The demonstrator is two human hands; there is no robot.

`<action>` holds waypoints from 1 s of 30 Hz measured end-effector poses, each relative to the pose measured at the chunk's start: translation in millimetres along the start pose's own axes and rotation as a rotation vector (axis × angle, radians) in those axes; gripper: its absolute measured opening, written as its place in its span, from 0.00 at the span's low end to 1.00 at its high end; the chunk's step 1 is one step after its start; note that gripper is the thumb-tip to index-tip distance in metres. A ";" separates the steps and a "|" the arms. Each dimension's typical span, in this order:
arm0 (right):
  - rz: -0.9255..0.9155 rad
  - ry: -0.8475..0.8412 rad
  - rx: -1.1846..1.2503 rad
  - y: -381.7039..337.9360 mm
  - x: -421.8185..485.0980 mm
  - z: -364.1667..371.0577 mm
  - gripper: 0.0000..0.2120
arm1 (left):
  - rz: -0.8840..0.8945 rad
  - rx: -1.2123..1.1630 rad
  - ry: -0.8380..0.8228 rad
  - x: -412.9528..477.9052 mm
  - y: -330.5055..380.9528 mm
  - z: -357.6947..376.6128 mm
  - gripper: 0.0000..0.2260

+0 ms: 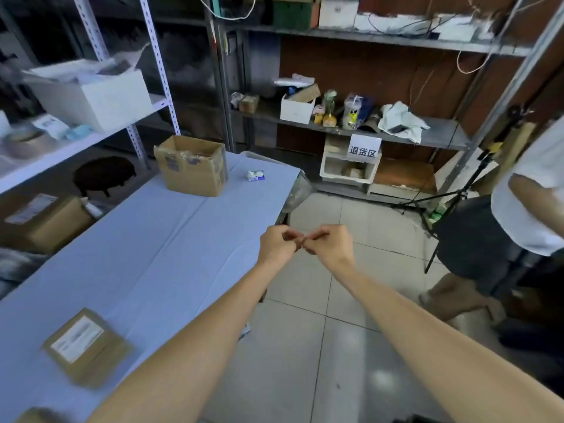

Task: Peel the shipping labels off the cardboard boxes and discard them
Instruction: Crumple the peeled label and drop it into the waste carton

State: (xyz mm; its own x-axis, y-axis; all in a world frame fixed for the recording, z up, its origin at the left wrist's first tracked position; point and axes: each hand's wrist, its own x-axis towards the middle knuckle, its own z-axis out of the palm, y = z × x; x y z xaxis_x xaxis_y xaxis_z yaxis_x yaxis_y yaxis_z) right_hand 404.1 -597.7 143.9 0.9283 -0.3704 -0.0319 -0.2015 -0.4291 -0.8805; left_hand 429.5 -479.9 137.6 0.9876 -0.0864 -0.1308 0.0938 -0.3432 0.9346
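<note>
My left hand (276,244) and my right hand (331,244) meet fingertip to fingertip over the floor, just past the table's right edge. Their fingers are curled and pinched together; whether a scrap sits between them is too small to tell. A flat cardboard box (87,346) with a white shipping label (77,339) lies on the table (146,254) at the near left. An open cardboard box (192,169) with label remnants on its front stands at the table's far end.
A small white-and-blue packet (255,175) lies near the far box. Metal shelving (345,129) with clutter runs along the back and left. Another labelled box (42,221) sits under the left shelf. A person (518,215) and a tripod (448,203) stand at right.
</note>
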 end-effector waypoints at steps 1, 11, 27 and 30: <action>0.006 -0.006 0.004 0.6 10.4 -1.1 0.01 | 0.011 0.011 0.004 8.5 0.7 3.7 0.04; 0.015 -0.058 0.013 -26.8 158.2 31.3 0.09 | 0.124 0.071 0.050 156.7 20.1 -0.4 0.04; 0.054 -0.154 -0.091 -109.9 387.7 109.3 0.04 | 0.112 0.127 0.084 397.8 48.1 -51.7 0.04; 0.010 -0.258 -0.070 -123.5 422.7 138.0 0.02 | 0.064 0.146 0.176 426.8 41.1 -70.6 0.04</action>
State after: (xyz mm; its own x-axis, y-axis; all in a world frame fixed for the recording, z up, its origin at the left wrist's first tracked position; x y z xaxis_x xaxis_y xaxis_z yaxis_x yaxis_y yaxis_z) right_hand 864.5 -587.6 173.8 0.9733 -0.1567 -0.1680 -0.2241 -0.4861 -0.8447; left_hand 863.8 -464.9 143.6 0.9989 0.0478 -0.0014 0.0240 -0.4747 0.8798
